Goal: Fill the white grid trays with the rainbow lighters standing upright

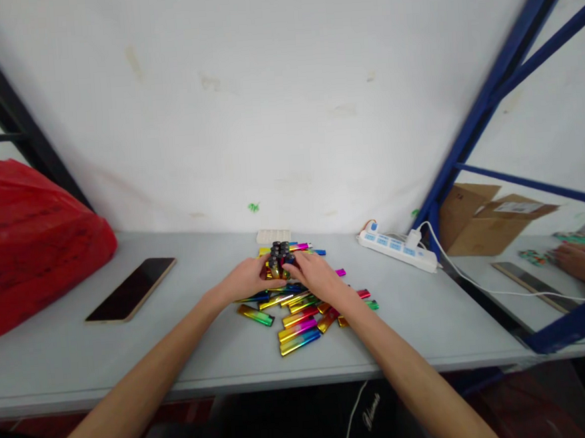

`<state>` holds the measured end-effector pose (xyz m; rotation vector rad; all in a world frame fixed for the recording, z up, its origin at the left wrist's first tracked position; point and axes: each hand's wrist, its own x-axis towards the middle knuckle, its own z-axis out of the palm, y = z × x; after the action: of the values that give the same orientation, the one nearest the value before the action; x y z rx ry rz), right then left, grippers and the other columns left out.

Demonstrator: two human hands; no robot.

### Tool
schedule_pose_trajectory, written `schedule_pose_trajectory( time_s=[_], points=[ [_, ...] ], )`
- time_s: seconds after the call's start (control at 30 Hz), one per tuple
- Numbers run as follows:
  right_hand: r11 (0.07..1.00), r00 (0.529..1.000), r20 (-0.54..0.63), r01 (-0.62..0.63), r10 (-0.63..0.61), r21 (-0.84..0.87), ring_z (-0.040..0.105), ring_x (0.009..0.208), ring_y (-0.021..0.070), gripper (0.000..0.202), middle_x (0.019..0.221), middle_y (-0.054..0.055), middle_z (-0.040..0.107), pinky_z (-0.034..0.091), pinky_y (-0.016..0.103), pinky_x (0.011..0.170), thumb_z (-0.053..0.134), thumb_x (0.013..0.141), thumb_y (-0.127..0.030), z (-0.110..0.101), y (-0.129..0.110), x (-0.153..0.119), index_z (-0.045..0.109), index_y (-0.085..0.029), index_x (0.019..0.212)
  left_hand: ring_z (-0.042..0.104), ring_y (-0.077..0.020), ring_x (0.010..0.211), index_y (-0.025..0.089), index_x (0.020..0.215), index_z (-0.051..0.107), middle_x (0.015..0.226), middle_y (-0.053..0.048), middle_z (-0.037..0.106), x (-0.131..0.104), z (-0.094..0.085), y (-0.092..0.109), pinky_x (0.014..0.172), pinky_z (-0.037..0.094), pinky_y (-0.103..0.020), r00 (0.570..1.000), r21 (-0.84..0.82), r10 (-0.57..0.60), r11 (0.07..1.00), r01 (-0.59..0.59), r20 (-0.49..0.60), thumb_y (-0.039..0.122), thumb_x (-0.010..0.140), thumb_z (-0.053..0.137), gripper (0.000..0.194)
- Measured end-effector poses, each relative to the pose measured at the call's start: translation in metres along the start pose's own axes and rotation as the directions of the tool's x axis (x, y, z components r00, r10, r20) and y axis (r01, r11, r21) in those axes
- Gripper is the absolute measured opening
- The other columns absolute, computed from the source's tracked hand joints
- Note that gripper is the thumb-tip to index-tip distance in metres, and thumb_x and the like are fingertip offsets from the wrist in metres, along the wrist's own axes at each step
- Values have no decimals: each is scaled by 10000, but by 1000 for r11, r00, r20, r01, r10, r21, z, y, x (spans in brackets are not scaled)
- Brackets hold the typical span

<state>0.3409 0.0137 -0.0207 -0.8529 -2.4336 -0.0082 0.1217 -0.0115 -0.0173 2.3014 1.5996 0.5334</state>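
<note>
Between my two hands stands an upright bundle of lighters (279,254), their black tops facing up. My left hand (249,279) is closed round the bundle's left side. From the right, my right hand (314,275) closes on the same bundle, thumb in front. Loose shiny lighters (300,330) in yellow, pink, red, green and blue lie in a pile on the grey table (206,348) below and around my hands. A green-and-gold lighter (256,315) lies at the pile's left edge. Behind the bundle is a white tray with small compartments (273,235).
On the left are a phone (131,290) and a red plastic bag (34,244). A white power strip (399,250) with a cable lies at the right. Beyond the blue frame (489,102) are a cardboard box (483,222) and another person's hand (583,262).
</note>
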Motion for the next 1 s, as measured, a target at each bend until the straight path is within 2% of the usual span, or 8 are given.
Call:
schedule_pose_trajectory(
  time_s=[0.2,0.33,0.5,0.6,0.7,0.8,0.9,1.0],
  points=[
    [992,997,76,25,-16,-125,657,911,252,339,981,137,708,454,356,821,394,1054,-440,5,-5,1,581,-157,1054,647,-236,686,192,1079,602,798,-40,703,0,-1,1,578,388,-280,1000,-10,-24,1000,24,7,709,745,636,618],
    [982,999,50,31,-23,-187,653,928,249,409,959,132,713,424,377,895,395,1033,-515,3,-8,2,609,-170,983,647,-233,693,191,1079,594,796,-37,702,0,-1,1,588,396,-277,1000,-15,-30,999,30,3,709,750,632,614],
    [996,997,67,38,-43,75,625,851,188,432,892,67,691,415,300,814,328,1065,-486,-20,11,-4,620,-202,919,635,-233,663,184,1141,586,770,-29,692,0,-2,2,569,387,-285,999,9,-37,999,37,6,722,747,634,668],
    [982,995,17,-98,96,162,607,826,182,425,882,67,683,420,291,794,300,1081,-422,-36,38,-14,627,-197,930,649,-243,703,184,1136,590,805,-44,703,0,-3,5,581,400,-290,998,0,-58,998,58,8,733,734,638,683],
    [963,970,118,-230,214,138,599,772,177,356,832,59,684,441,288,754,401,1050,-374,-47,67,-28,656,-179,896,645,-243,702,182,1099,598,802,-49,701,0,-4,6,573,396,-291,997,8,-76,997,75,11,746,720,638,681],
    [933,921,280,-323,272,158,637,822,190,184,940,84,719,476,297,763,603,942,-320,-52,88,-40,705,-170,973,635,-239,681,176,1066,598,788,-48,693,0,-3,6,561,381,-291,997,30,-78,996,78,7,771,718,624,689],
    [916,882,377,-365,284,166,657,850,205,266,997,86,721,495,301,763,751,808,-316,-53,97,-46,730,-187,1041,633,-235,677,170,1069,595,795,-49,692,0,-3,6,566,379,-291,998,32,-70,997,70,-2,783,724,618,704],
    [931,877,396,-344,272,122,647,838,208,221,927,65,721,480,288,743,794,722,-229,-51,97,-46,754,-201,938,626,-230,672,169,1072,592,794,-47,687,-1,-4,6,562,373,-290,998,30,-63,998,62,7,788,727,619,709]
  ],
)
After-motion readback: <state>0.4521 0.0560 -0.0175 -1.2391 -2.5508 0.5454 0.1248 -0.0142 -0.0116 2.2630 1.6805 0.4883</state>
